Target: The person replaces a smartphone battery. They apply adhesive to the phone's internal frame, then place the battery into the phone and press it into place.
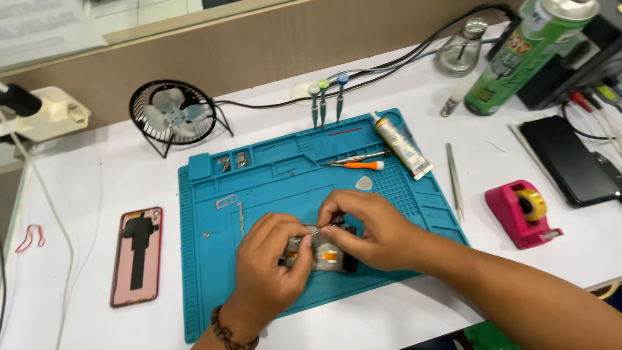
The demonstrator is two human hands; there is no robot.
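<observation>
gripping an opened phone with left hand, pinching thin tweezers with right hand, working over a blue repair mat, pink tape dispenser sitting off right

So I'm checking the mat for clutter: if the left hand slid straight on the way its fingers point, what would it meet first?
The left hand points up-right, so it would probably meet the right hand first, over the opened phone; depth is uncertain.

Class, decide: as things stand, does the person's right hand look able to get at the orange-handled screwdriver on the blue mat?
Probably yes: the orange-handled screwdriver lies uncovered on the blue mat, just beyond the right hand, with nothing between them.
</observation>
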